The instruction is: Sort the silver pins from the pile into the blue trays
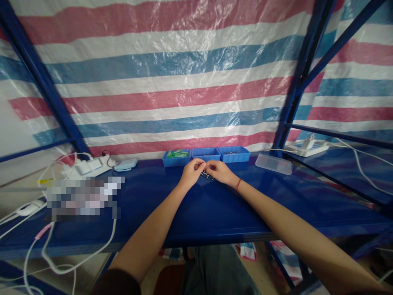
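My left hand (193, 171) and my right hand (220, 171) meet above the blue table, fingertips pinched close together. Whatever they hold between them is too small to make out. Just under and between the fingers lies a small heap of dark and shiny metal pieces that look like screws (207, 175), partly hidden by the hands. Directly behind the hands stand three blue bins in a row. Green packets fill the left bin (173, 162); the middle bin (204, 150) and the right bin (238, 157) have small pieces in them that I cannot identify.
A clear plastic lid or tray (273, 164) lies right of the bins. Far right is a white power strip (308, 147). At left are another power strip (89, 166), a light-blue case (125, 164), white cables (80, 262) and a blurred-out item. Blue metal posts frame the table (215, 213).
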{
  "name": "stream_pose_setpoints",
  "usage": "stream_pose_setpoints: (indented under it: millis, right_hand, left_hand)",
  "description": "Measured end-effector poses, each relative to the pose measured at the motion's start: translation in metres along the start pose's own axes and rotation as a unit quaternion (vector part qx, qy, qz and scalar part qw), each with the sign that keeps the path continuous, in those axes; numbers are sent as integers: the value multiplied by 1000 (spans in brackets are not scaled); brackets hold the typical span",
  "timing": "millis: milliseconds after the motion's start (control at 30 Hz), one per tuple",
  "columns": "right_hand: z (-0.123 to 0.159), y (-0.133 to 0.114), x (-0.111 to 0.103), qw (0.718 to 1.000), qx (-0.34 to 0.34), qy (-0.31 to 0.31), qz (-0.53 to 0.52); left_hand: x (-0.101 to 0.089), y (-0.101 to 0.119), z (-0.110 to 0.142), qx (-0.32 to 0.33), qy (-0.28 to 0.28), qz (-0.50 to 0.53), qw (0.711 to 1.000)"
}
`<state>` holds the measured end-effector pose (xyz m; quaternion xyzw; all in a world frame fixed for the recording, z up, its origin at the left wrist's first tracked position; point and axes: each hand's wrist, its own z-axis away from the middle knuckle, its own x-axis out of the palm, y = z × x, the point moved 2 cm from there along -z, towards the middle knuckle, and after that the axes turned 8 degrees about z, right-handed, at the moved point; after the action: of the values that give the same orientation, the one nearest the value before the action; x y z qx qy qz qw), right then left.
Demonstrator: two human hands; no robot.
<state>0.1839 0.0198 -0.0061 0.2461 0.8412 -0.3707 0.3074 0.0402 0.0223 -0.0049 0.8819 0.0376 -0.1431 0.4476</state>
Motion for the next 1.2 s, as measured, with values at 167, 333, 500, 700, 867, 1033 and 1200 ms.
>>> stream_pose_setpoints:
  millis: [167, 333, 500, 700, 867, 1033, 1200]
  right_hand:
    - [0, -2, -2, 1000, 9, 20, -15]
    - [0, -2, -2, 998, 21, 33, -57]
    - [-2, 4, -1, 995, 29, 63, -77]
    - [-3, 2, -5, 988, 49, 106, -103]
    - [-2, -4, -7, 987, 41, 106, -110]
    - [1, -9, -9, 991, 24, 97, -87]
    - [-3, -6, -24, 983, 28, 180, -33]
  left_hand:
    - [-1, -1, -1, 7, 7, -3, 1000]
    - [-1, -3, -1, 13, 13, -8, 1000]
    - [-3, -1, -1, 3, 19, -15, 1000]
    - [-5, -9, -3, 11, 29, -49, 998]
    - [-5, -16, -4, 19, 3, -57, 998]
    - [-5, -15, -3, 10, -18, -66, 998]
    - [-4, -12, -2, 6, -1, -93, 996]
